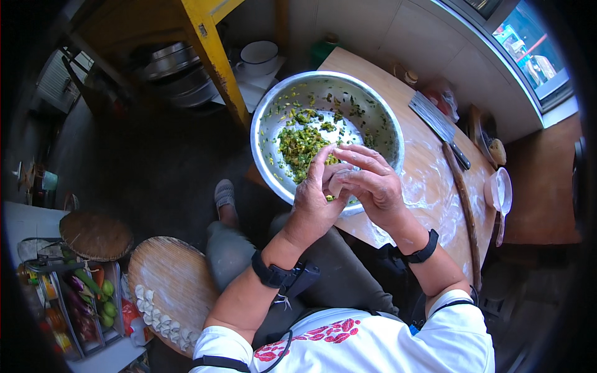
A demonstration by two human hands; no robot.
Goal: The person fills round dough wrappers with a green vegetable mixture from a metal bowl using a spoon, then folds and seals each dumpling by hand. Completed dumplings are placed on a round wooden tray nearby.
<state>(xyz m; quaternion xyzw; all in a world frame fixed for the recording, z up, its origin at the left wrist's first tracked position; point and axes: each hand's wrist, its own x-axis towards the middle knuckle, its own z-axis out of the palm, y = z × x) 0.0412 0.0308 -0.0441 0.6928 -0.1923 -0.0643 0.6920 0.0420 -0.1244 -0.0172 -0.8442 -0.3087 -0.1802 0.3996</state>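
Note:
My left hand (pixel 313 198) and my right hand (pixel 377 184) meet over the near rim of a large steel basin (pixel 387 140). Between their fingertips is a small piece of pale dough wrapper (pixel 336 184), folded and partly hidden by the fingers. Flour whitens the fingers. Inside the basin, a chopped green and yellow filling (pixel 298 144) is heaped toward the left, with bits stuck to the walls. Whether any filling sits inside the wrapper cannot be seen.
The basin overlaps a floured wooden board (pixel 419 182) bearing a cleaver (pixel 436 119) and rolling pin (pixel 461 196). A pink bowl (pixel 498 189) sits at its right edge. Lower left, a round tray (pixel 177 270) carries several dumplings (pixel 161 321) beside a vegetable rack (pixel 84 298).

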